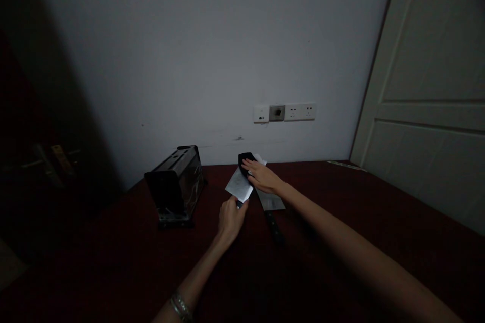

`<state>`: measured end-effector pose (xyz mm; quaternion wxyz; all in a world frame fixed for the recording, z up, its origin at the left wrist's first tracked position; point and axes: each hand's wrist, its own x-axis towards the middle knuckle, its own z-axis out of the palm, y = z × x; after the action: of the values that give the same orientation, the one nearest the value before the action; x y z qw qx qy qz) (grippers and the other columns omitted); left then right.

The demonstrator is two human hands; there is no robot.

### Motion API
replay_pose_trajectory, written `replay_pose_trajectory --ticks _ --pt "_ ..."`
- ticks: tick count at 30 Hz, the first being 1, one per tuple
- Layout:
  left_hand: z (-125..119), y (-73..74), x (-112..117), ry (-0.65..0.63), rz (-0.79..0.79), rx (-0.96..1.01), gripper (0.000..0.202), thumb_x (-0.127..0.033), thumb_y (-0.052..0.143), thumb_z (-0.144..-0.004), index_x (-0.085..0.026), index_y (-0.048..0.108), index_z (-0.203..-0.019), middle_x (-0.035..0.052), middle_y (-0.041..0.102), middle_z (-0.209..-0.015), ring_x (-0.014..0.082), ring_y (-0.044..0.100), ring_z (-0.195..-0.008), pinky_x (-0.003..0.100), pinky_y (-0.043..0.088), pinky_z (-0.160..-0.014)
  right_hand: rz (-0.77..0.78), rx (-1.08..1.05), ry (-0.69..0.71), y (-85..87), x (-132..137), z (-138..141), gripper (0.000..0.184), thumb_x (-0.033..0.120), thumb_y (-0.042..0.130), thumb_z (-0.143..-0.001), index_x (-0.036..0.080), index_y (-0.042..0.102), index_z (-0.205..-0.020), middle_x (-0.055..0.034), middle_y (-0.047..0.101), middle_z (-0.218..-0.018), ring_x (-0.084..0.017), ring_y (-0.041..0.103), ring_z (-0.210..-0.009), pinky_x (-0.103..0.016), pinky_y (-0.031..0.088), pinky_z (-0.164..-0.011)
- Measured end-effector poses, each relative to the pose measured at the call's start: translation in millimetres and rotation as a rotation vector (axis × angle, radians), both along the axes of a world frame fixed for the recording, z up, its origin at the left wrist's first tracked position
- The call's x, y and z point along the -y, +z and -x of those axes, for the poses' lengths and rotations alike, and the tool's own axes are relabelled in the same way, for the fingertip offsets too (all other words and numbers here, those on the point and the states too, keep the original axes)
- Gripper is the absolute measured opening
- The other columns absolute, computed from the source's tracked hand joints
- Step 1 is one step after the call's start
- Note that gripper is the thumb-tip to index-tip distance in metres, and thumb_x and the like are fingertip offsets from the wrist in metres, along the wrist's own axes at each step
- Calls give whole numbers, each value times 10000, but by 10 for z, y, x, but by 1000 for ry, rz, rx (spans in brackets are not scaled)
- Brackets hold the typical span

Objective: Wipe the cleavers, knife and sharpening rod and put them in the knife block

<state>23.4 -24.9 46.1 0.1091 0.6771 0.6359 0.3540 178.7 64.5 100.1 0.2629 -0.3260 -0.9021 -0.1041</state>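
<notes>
While the left grip clasped a broad silver steel cleaver by its handle, the right grip, fingers flat, pressed a black cloth onto the blade just beyond; wiping seemed unfinished.

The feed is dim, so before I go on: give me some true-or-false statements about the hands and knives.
1. The right hand lies on a black cloth over the cleaver. True.
2. The left hand rests flat and empty on the table. False: it is closed around the cleaver's handle end.
3. A second knife lies on the table under the right forearm. True.
4. The black knife block stands to the right of both hands. False: it stands to their left.
5. A bracelet is on the right wrist. False: it is on the left wrist.
</notes>
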Motion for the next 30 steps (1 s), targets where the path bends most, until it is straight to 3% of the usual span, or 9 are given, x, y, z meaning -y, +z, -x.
replay_pose_trajectory --ticks 8,14,19,25,30 --pt "16 7 -17 23 34 -25 294 -387 496 -796 -131 634 -842 132 677 -852 210 626 -800 248 355 -633 88 22 113 -89 401 128 455 177 399 -796 29 495 -1215 -180 416 -1339 -231 338 -1272 -403 264 -1063" --pt "59 -4 -34 0 13 -22 257 -261 507 -787 -122 623 -968 146 668 -938 221 617 -890 243 379 -670 168 -12 238 -101 613 190 414 179 381 -799 58 550 -1157 -152 501 -1278 -212 404 -1232 -399 294 -1044" --pt "48 16 -32 9 58 -28 287 -274 500 -793 -116 621 -1000 165 661 -964 237 612 -923 252 395 -681 250 -47 214 -62 669 183 386 164 382 -793 81 569 -1120 -145 566 -1208 -224 495 -1137 -384 361 -966" --pt "72 51 -18 5 34 -5 258 -228 531 -752 -114 624 -964 150 671 -944 236 619 -914 245 393 -656 441 -158 99 -68 746 148 245 192 395 -801 145 634 -782 -82 660 -899 -206 579 -850 -301 401 -745" --pt "79 26 -40 -9 7 1 242 -238 552 -746 -116 628 -940 137 675 -921 227 623 -887 245 388 -655 613 -552 74 -193 723 152 186 234 500 -700 163 533 -532 3 557 -585 -148 495 -595 -255 345 -594"
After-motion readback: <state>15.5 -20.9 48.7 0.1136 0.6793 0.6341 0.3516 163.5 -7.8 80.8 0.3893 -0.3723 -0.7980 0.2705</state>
